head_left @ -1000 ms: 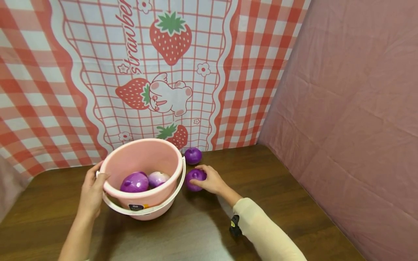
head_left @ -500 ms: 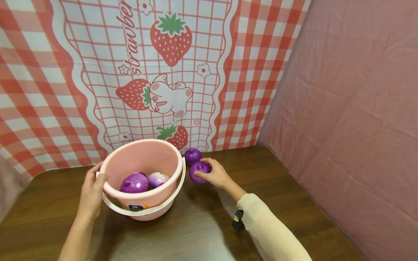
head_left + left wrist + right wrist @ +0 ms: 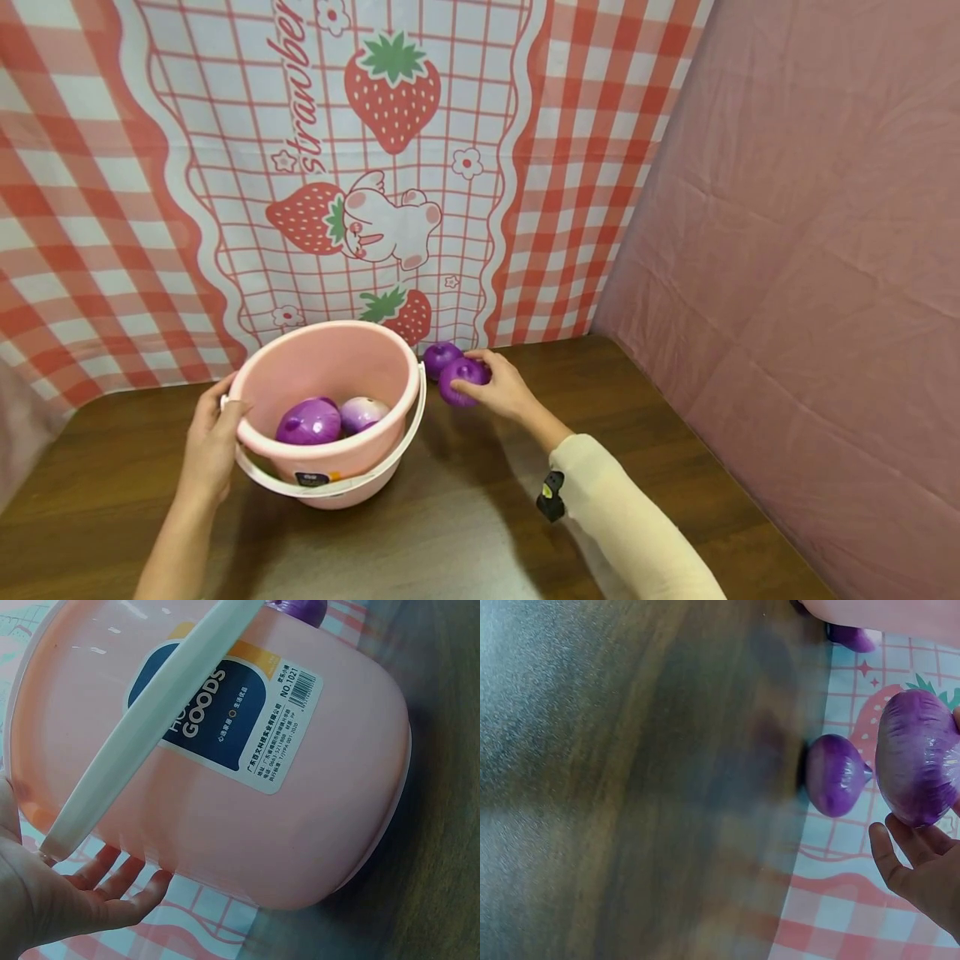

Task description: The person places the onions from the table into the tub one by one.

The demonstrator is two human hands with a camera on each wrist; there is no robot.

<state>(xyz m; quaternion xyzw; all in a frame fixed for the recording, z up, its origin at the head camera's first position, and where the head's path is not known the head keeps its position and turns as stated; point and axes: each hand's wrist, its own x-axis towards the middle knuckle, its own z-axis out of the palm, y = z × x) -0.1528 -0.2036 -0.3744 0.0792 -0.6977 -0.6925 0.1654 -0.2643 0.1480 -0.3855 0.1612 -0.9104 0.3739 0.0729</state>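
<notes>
My left hand (image 3: 212,442) grips the rim of a pink bucket (image 3: 337,354) at its left side, thumb over the edge and fingers outside. Inside the bucket lie a glossy purple onion (image 3: 309,421) and a paler, white-topped onion (image 3: 363,412), with more purple showing around them. To the right of the bucket, my right hand (image 3: 508,390) holds a purple onion (image 3: 461,383) between thumb and fingers; the right wrist view shows this onion (image 3: 915,757) raised off the tabletop. Another purple onion (image 3: 439,358) sits just behind it on the table.
The bucket's white handle (image 3: 352,483) hangs down at its front. Beside the bucket, the right wrist view shows a further purple onion (image 3: 855,637). A strawberry-print cloth (image 3: 390,217) hangs behind the brown wooden table (image 3: 450,542). Pink fabric (image 3: 787,250) covers the right side.
My right hand has moved the held onion away from me and slightly right, from beside the bucket to close in front of the rear onion. My left hand and the bucket have stayed put.
</notes>
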